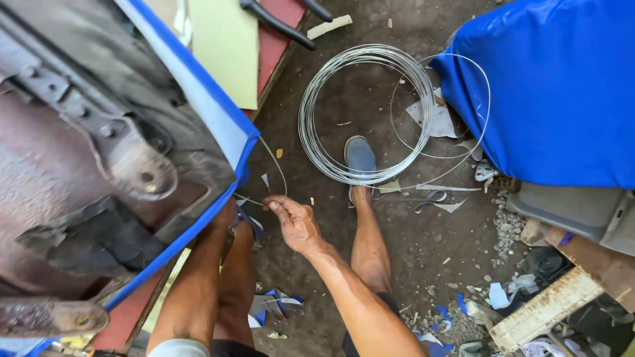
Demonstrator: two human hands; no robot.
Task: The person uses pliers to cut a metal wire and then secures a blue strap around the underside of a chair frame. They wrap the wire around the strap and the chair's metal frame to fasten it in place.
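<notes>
My right hand (294, 221) pinches a thin steel wire (276, 165) between thumb and fingers. The strand arcs up from my fingers to the blue-trimmed edge of an upturned seat (218, 125). My left hand (227, 213) reaches to that same edge, just left of my right hand; its fingers are hidden behind the blue trim. A loose coil of the same wire (317, 139) lies on the dirt floor ahead. My foot in a grey shoe (360, 158) stands on the coil's near side.
The seat's rusty metal underside (79, 172) fills the left. Another blue-covered seat (562, 86) sits at the right. Scissors (428, 198) lie near the shoe, black pliers handles (278, 23) at the top. Fabric scraps, gravel and a rusty bar (546, 307) litter the floor.
</notes>
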